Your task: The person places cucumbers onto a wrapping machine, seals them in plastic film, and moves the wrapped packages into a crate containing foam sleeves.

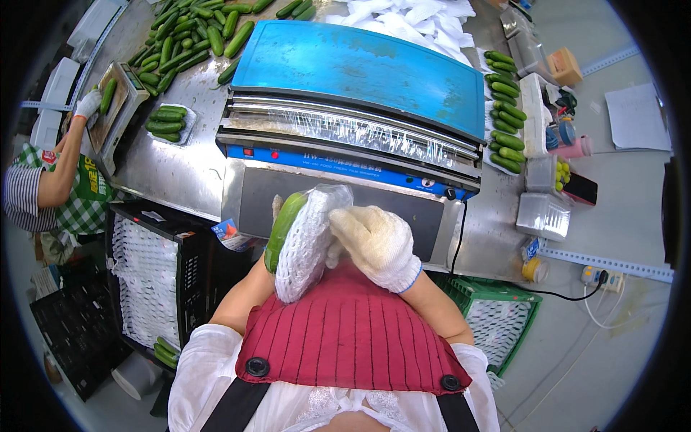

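Observation:
A pack of cucumbers [290,229] on a white foam-net tray [309,254] is tilted on edge in front of my apron, with clear film around it. My left hand [277,205] grips it from behind, mostly hidden, with one gloved fingertip showing past the cucumber. At the upper right edge of the pack, my right hand [378,243], in a cream knit glove, pinches the film with curled fingers. Just beyond my hands stands a film wrapper with a blue lid [361,70], a film roll [345,127] and a dark flat plate [378,216].
Loose cucumbers [183,43] lie heaped at the back left. White foam pieces [410,21] are piled behind the wrapper. Cucumber packs [506,113] line its right side. At left, a co-worker's gloved hand [88,103] is at a scale [116,116]. A power cord [460,237] crosses the table edge.

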Tool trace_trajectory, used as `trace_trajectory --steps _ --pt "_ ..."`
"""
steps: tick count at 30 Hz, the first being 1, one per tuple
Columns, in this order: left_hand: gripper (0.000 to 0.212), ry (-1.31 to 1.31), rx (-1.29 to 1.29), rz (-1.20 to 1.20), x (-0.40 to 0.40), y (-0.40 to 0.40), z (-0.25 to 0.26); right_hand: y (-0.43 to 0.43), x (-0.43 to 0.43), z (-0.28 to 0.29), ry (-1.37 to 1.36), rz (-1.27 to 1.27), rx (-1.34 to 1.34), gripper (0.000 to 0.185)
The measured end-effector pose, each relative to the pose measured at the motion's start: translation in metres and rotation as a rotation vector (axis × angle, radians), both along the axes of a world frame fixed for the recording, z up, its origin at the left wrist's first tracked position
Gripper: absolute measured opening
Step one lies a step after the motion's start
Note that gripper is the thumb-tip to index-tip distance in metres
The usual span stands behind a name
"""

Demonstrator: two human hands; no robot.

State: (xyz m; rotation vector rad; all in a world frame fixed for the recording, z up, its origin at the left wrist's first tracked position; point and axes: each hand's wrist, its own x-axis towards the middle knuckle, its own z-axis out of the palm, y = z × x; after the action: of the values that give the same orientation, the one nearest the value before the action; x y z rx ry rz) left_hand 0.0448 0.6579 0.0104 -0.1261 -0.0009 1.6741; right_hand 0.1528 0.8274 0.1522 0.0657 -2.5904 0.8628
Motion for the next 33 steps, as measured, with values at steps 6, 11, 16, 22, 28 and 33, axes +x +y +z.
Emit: trace_trajectory --steps 6,11,16,22,28,33 --pt "0.109 0.263 -0.443 0.006 0.002 0.009 0.044 0.004 -0.002 0.006 -0.027 0.025 0.161 0.03" --pt "0.111 0.182 -0.208 0.07 0.004 0.006 0.034 0.0 0.012 0.021 -0.005 -0.048 0.073 0.029" --pt "0.115 -0.054 -0.002 0.036 0.002 0.007 0.034 0.004 0.025 0.047 -0.153 -0.048 -0.052 0.012" --pt "0.115 -0.113 -0.195 0.11 -0.003 0.003 0.018 0.026 0.035 0.039 -0.365 0.297 -0.796 0.02" --pt "0.118 0.169 -0.128 0.082 -0.017 -0.003 0.002 0.019 0.017 0.011 -0.353 -0.469 -1.28 0.015" --pt "0.114 0.433 -0.316 0.077 -0.02 -0.001 0.019 0.011 0.004 0.005 -0.399 -0.288 -1.03 0.019"
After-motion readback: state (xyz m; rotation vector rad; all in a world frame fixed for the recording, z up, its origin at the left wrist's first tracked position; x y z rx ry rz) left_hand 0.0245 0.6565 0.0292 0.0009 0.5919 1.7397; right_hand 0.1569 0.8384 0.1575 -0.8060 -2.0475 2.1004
